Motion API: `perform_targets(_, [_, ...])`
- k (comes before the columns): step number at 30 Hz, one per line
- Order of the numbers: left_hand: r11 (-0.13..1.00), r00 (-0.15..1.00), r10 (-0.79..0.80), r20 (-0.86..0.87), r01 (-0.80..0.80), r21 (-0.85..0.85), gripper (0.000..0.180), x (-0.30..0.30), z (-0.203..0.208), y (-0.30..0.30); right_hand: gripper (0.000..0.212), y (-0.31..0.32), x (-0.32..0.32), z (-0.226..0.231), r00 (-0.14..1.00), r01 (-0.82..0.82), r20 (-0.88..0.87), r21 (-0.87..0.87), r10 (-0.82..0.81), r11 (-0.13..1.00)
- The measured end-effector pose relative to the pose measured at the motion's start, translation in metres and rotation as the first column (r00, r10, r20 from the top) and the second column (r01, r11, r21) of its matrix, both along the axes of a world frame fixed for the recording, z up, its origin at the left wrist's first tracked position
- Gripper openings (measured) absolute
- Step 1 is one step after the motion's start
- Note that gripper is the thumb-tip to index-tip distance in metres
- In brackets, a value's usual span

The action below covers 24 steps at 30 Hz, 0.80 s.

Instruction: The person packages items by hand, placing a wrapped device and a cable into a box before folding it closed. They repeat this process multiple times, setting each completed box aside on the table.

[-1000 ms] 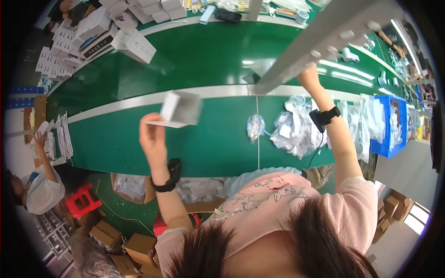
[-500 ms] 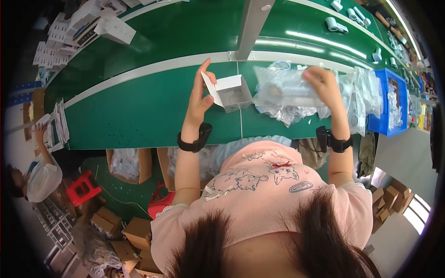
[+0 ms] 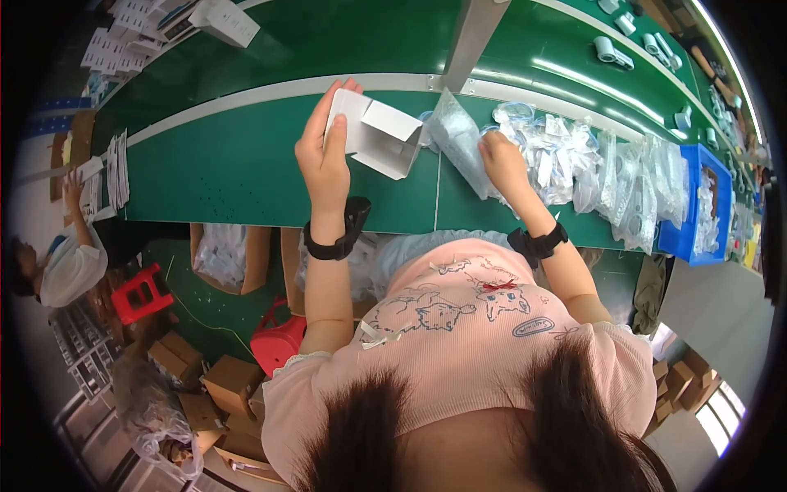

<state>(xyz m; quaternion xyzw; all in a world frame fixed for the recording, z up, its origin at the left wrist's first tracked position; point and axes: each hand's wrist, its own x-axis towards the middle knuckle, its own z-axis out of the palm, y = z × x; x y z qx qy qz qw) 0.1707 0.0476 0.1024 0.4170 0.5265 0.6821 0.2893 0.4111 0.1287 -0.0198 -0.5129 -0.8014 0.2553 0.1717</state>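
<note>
An open white carton (image 3: pixel 379 131) is tipped on its side above the green table, its mouth toward the right. My left hand (image 3: pixel 325 148) grips its raised flap, thumb on the near face and fingers behind. Close to the mouth, my right hand (image 3: pixel 503 164) pinches a clear bubble-wrap pouch (image 3: pixel 461 141) by its right edge. The pouch stands tilted, one corner up; what is inside cannot be made out. Right of that hand lies a pile of small clear bags (image 3: pixel 548 152) with white and blue parts.
Bubble-wrap pouches (image 3: pixel 639 189) lie beside a blue bin (image 3: pixel 697 205) on the right. A metal post (image 3: pixel 471 45) rises behind the table (image 3: pixel 221 164). White cartons (image 3: pixel 225 22) stand far left. A person (image 3: pixel 70 238) works at left. A red stool (image 3: pixel 279 340) stands below.
My right hand has moved left with the pouch, turning it from lying flat to steeply tilted near the carton. My left hand has closed on the carton's flap and raised and turned it.
</note>
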Motion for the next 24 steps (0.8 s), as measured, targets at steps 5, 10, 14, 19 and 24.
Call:
perform_targets(5, [0.98,0.979,-0.198,0.056,0.197,0.026,0.035,-0.018,0.029,0.008,0.074,0.002,-0.03,0.066,0.892,-0.307,-0.284,0.185,0.35,0.933])
perform_targets(10, [0.947,0.919,-0.318,0.232,0.299,0.114,0.031,-0.012,0.063,0.023,0.099,0.019,-0.057,0.083,0.662,-0.612,-0.536,0.015,0.523,0.79])
perform_targets(14, [0.919,0.922,0.238,-0.306,-0.111,0.379,0.028,-0.018,0.059,0.016,0.099,0.021,-0.063,0.093,0.616,-0.657,-0.65,-0.112,0.445,0.746])
perform_targets(19, [0.993,0.483,-0.029,-0.875,0.117,0.031,0.033,-0.021,0.072,-0.018,0.097,0.021,-0.056,0.1,0.719,-0.513,-0.536,0.021,0.443,0.858])
perform_targets(24, [0.752,0.229,-0.633,-0.74,0.407,-0.518,0.037,-0.028,0.041,-0.02,0.096,0.006,-0.058,0.13,0.771,-0.591,-0.161,0.181,0.616,0.786])
